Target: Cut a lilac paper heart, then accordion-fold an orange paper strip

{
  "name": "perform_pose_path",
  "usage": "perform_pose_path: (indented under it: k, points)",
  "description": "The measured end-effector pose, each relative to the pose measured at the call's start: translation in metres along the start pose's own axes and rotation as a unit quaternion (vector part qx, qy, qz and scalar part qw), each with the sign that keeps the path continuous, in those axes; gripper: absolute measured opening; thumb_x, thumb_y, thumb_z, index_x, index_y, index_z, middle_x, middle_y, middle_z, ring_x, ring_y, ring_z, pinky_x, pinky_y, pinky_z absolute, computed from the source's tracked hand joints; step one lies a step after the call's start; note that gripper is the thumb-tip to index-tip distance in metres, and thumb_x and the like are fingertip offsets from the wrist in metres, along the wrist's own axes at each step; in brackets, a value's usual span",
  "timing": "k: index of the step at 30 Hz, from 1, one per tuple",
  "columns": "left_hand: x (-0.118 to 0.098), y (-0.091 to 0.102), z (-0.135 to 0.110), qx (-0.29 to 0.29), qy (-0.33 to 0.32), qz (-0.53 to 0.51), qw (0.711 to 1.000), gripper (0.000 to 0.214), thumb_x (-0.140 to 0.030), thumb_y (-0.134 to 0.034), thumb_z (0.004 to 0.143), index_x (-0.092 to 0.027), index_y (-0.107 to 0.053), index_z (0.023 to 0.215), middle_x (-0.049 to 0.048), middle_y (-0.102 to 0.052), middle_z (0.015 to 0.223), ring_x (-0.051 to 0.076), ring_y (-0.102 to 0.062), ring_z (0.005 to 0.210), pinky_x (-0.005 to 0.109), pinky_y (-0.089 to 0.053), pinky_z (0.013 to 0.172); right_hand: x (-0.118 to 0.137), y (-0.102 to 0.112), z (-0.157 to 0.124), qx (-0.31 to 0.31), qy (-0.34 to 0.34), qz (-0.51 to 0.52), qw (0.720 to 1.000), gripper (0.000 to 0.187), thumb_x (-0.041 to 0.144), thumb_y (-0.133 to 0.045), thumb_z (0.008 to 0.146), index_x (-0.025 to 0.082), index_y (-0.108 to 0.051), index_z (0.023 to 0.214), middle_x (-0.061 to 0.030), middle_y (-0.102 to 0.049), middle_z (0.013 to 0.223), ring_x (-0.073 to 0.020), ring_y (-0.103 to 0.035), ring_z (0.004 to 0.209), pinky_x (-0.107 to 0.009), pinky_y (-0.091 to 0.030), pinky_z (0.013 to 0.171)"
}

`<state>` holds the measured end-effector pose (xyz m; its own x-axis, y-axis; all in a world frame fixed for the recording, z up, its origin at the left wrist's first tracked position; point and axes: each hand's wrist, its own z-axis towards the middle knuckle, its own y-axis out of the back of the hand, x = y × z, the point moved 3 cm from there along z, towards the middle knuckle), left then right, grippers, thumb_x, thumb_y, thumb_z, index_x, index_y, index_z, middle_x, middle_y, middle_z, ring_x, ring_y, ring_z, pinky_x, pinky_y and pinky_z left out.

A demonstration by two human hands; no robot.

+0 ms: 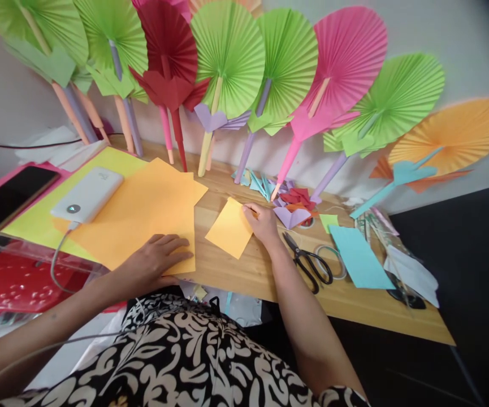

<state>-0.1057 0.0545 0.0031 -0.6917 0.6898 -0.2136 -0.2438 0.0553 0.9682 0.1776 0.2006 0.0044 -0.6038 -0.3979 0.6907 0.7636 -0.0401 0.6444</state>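
Note:
My left hand lies flat on large orange paper sheets, fingers stretched out near their right edge. My right hand has its fingers closed at the right edge of a small orange paper rectangle, which lies on the wooden table. Black-handled scissors rest beside my right forearm. Behind that hand is a pile of cut paper pieces in purple, red and blue, including a purple folded piece. A light blue paper sheet lies farther right.
Several pleated paper fans, such as a green fan and a pink fan, lean on the wall. A white power bank with a cable sits on the sheets, near a phone. A tape roll is by the scissors.

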Motion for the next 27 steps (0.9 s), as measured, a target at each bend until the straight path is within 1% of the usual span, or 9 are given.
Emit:
perform_pose_path:
  k: [3, 6, 10, 13, 15, 18, 23, 25, 27]
  points:
    - [-0.002, 0.006, -0.003, -0.01, 0.004, -0.039, 0.999, 0.035, -0.039, -0.064, 0.094, -0.022, -0.058, 0.125, 0.0125, -0.058, 0.132, 0.032, -0.054, 0.121, 0.047, -0.046, 0.096, -0.001, 0.0, 0.0, 0.001, 0.001, -0.001, 1.0, 0.027, 0.038, -0.052, 0.091, 0.023, -0.074, 0.087, -0.0049, -0.078, 0.09, -0.0231, -0.073, 0.085, -0.031, -0.051, 0.076]
    - [-0.006, 0.012, -0.006, -0.015, -0.005, -0.057, 0.998, 0.027, -0.027, -0.06, 0.095, -0.02, -0.059, 0.121, 0.0127, -0.059, 0.129, 0.031, -0.055, 0.119, 0.047, -0.047, 0.096, -0.003, 0.0, 0.0, 0.002, 0.0, -0.004, 1.0, 0.027, 0.038, -0.052, 0.091, 0.023, -0.075, 0.089, -0.0051, -0.078, 0.091, -0.0234, -0.073, 0.085, -0.031, -0.051, 0.076]
    - [-0.012, 0.019, -0.009, -0.011, -0.035, -0.093, 0.995, 0.024, -0.013, -0.05, 0.094, -0.02, -0.062, 0.114, 0.0109, -0.063, 0.125, 0.026, -0.057, 0.119, 0.043, -0.048, 0.099, -0.006, 0.001, 0.002, -0.006, -0.009, -0.01, 1.0, 0.026, 0.038, -0.053, 0.09, 0.024, -0.075, 0.089, -0.0045, -0.079, 0.09, -0.0236, -0.072, 0.085, -0.031, -0.051, 0.076]
    - [-0.014, 0.025, -0.008, -0.05, -0.072, -0.118, 0.989, 0.027, -0.005, -0.042, 0.094, -0.018, -0.064, 0.102, 0.011, -0.067, 0.114, 0.024, -0.06, 0.112, 0.041, -0.049, 0.097, -0.009, 0.001, 0.003, -0.007, -0.016, -0.012, 1.0, 0.026, 0.038, -0.054, 0.089, 0.024, -0.075, 0.087, -0.0039, -0.079, 0.089, -0.0234, -0.072, 0.085, -0.031, -0.052, 0.076]
    - [-0.014, 0.026, -0.007, -0.081, -0.099, -0.117, 0.985, 0.027, -0.005, -0.04, 0.095, -0.017, -0.064, 0.097, 0.0111, -0.069, 0.109, 0.023, -0.062, 0.108, 0.041, -0.049, 0.098, -0.01, 0.002, 0.004, -0.006, -0.019, -0.012, 1.0, 0.026, 0.038, -0.053, 0.089, 0.023, -0.075, 0.086, -0.0037, -0.079, 0.088, -0.0233, -0.072, 0.085, -0.031, -0.051, 0.076]
    - [-0.013, 0.02, -0.007, -0.09, -0.128, -0.105, 0.982, 0.026, -0.007, -0.041, 0.097, -0.018, -0.065, 0.097, 0.0102, -0.07, 0.113, 0.023, -0.062, 0.113, 0.043, -0.047, 0.105, -0.012, 0.002, 0.005, -0.004, -0.024, -0.012, 1.0, 0.027, 0.038, -0.052, 0.089, 0.022, -0.074, 0.086, -0.0038, -0.078, 0.088, -0.0228, -0.072, 0.085, -0.031, -0.051, 0.076]
    - [-0.003, 0.004, -0.007, -0.1, -0.131, -0.097, 0.981, 0.027, -0.011, -0.043, 0.099, -0.018, -0.068, 0.103, 0.0113, -0.068, 0.124, 0.024, -0.059, 0.124, 0.046, -0.045, 0.11, -0.012, 0.003, 0.005, -0.002, -0.034, -0.019, 0.999, 0.027, 0.038, -0.052, 0.089, 0.021, -0.074, 0.086, -0.0046, -0.078, 0.088, -0.0232, -0.072, 0.085, -0.031, -0.051, 0.076]
    - [0.003, 0.005, -0.003, -0.092, -0.125, -0.107, 0.982, 0.03, -0.013, -0.041, 0.101, -0.019, -0.07, 0.104, 0.0107, -0.068, 0.125, 0.024, -0.058, 0.126, 0.047, -0.044, 0.111, -0.012, 0.003, 0.005, 0.001, -0.036, -0.02, 0.999, 0.028, 0.038, -0.052, 0.089, 0.021, -0.074, 0.087, -0.0047, -0.078, 0.09, -0.0229, -0.071, 0.085, -0.031, -0.051, 0.077]
    - [0.008, 0.015, 0.005, -0.051, -0.108, -0.132, 0.984, 0.028, -0.02, -0.045, 0.102, -0.024, -0.07, 0.113, 0.0084, -0.066, 0.131, 0.024, -0.056, 0.13, 0.048, -0.041, 0.116, -0.011, 0.003, 0.005, 0.007, -0.036, -0.02, 0.999, 0.027, 0.037, -0.052, 0.09, 0.022, -0.074, 0.087, -0.0043, -0.078, 0.09, -0.0222, -0.072, 0.085, -0.03, -0.05, 0.077]
